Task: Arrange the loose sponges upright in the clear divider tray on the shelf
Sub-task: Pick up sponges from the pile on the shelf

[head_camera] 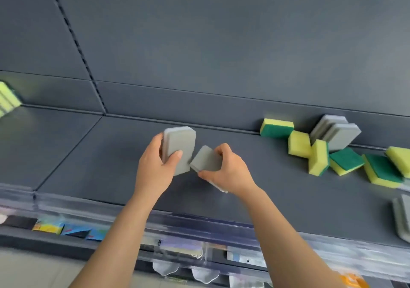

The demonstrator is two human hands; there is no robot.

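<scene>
**A:** What do the hands hold?

**B:** The left hand [153, 165] curls round a standing grey sponge [180, 148]. The right hand [226, 170] pinches a tipped grey sponge [206, 159]. The two sponges are close together, above the dark shelf [266, 188].

**A:** And the other sponges?

**B:** The yellow-green sponges [346, 161] lie in a jumble on the right.

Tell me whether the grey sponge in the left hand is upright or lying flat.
Upright, slightly tilted: the left hand grips the grey sponge by its long edges, short end up. Contact with the shelf: cannot tell.
</scene>
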